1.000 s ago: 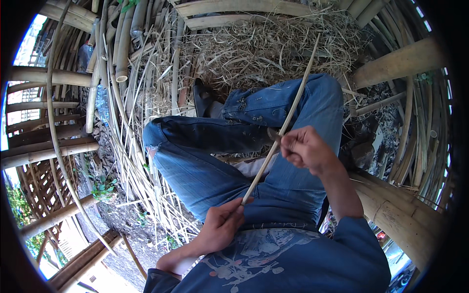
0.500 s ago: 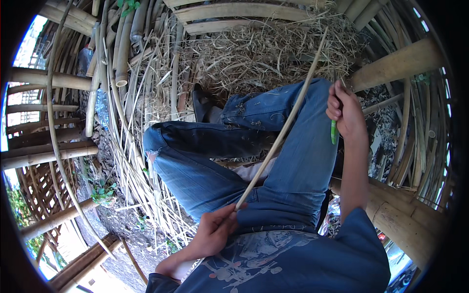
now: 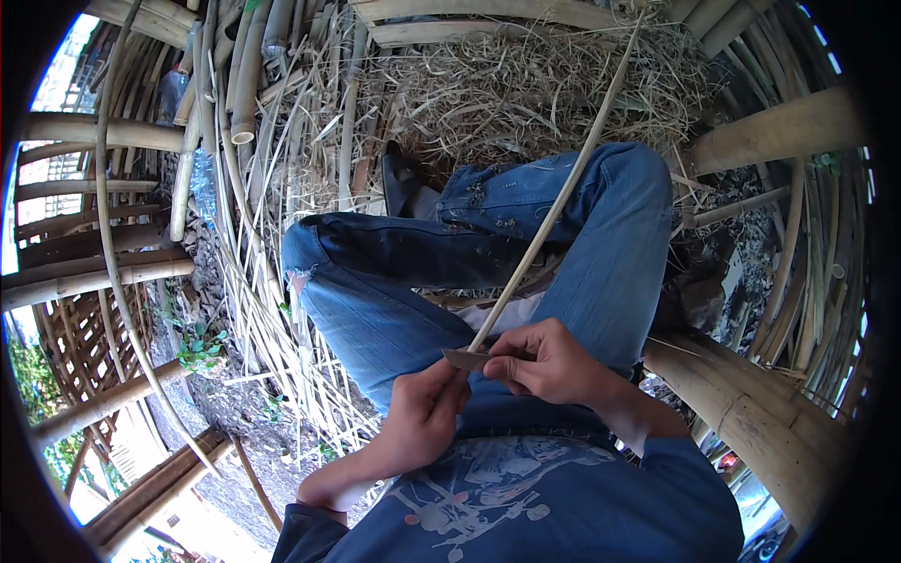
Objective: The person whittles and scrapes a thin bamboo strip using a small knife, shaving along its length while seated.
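Observation:
A long, thin bamboo strip (image 3: 567, 197) runs from my lap up and away to the right, its far end over the heap of shavings. My left hand (image 3: 422, 411) is closed around its near end. In my right hand (image 3: 548, 364) is a knife (image 3: 463, 358), gripped with the fingers curled; its short blade lies across the strip just beyond my left fingers. The knife's handle is hidden inside the right hand. Both hands are close together above my lap.
Curly bamboo shavings (image 3: 544, 94) cover the ground beyond my legs. Several cut strips (image 3: 253, 291) lie at the left, near bamboo poles (image 3: 246, 89). A thick bamboo pole (image 3: 741, 413) is at my right, and bamboo rails (image 3: 94, 281) stand at the left.
My right hand has come down from the far right, beside my knee, to the near end of the strip, bringing the knife blade onto it. The left hand still holds that end.

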{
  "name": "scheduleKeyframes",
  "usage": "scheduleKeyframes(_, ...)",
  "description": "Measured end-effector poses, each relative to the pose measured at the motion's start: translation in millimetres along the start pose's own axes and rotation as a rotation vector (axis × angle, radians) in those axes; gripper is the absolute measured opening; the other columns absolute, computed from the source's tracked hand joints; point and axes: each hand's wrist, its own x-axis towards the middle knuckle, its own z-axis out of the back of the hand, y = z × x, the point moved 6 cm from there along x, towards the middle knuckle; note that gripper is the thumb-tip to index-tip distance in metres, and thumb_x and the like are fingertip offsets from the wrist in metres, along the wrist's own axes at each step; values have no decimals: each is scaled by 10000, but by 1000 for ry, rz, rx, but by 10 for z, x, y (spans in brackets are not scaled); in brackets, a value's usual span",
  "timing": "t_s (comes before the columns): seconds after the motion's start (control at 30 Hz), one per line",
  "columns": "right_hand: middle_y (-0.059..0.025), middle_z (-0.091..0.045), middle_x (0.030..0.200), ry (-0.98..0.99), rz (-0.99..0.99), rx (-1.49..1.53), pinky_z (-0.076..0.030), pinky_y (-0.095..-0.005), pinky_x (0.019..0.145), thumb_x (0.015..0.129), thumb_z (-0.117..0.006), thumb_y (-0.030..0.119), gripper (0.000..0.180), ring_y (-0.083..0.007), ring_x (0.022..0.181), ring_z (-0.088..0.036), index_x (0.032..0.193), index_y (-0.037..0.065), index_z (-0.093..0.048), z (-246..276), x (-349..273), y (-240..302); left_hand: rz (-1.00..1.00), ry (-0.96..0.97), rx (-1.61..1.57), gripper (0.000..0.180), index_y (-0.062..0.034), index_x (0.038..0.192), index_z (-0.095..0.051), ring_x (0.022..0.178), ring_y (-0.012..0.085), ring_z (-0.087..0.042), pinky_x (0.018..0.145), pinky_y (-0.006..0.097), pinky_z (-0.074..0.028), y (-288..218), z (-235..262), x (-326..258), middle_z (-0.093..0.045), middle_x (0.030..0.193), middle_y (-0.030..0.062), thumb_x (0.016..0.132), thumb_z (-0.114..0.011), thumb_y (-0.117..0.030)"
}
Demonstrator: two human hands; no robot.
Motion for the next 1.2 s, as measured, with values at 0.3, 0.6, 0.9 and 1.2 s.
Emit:
scheduleKeyframes(0.3,-15,-587,603,-370,127,-91,-377,-205,447,856,-630,94,121,-41,520,-507,876,-15,-678,695,-8,271,95,62,-131,292,55,1210,-501,541,33,-316,484,202,-263,115,-76,-129,-382,597,-43,961,-369,-26)
scheduleKeyframes(0.6,-27,-580,589,-79,-24,-87,-378,-201,447,854,-614,39,107,-42,498,-492,852,-53,-669,224,56,222,86,29,-174,285,66,1195,-499,543,18,-308,481,184,-248,81,-61,-87,-394,614,-46,975,-354,-44)
scheduleKeyframes(0.9,-13,-548,561,-323,93,-97,-337,-201,413,858,-624,105,163,-44,463,-461,790,-41,-650,549,76,312,95,35,-204,290,70,1202,-490,540,17,-304,481,182,-243,143,-68,-67,-396,620,-51,979,-345,-47)
scheduleKeyframes(1.2,-35,-509,513,-332,98,-23,-250,-212,339,858,-593,93,172,-53,373,-382,743,-34,-612,916,155,437,97,68,-190,295,67,1209,-497,533,26,-302,479,192,-237,82,-44,-139,-394,607,-46,972,-349,-25)
